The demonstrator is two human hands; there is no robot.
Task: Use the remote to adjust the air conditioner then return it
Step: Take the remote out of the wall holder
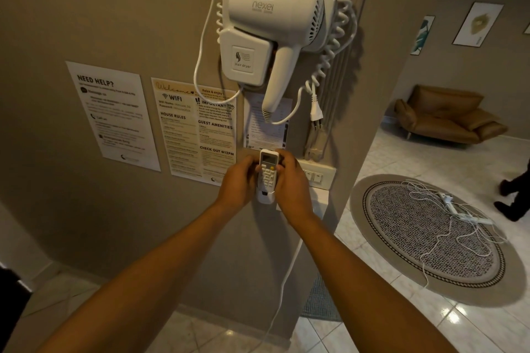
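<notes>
A beige wall [86, 23] fills the view. A white hair dryer [275, 28] is mounted high on it, with printed notices [195, 126] below and to its left. Directly beneath the hair dryer, both hands close around a white remote [268, 170]: the left hand [239, 180] on its left edge, the right hand [288, 180] on its right. The remote's lower end sits in a small wall holder [265, 198]. Whether it is being taken out or put back cannot be told. Lifting out needs a straight upward pull; returning needs a downward push.
</notes>
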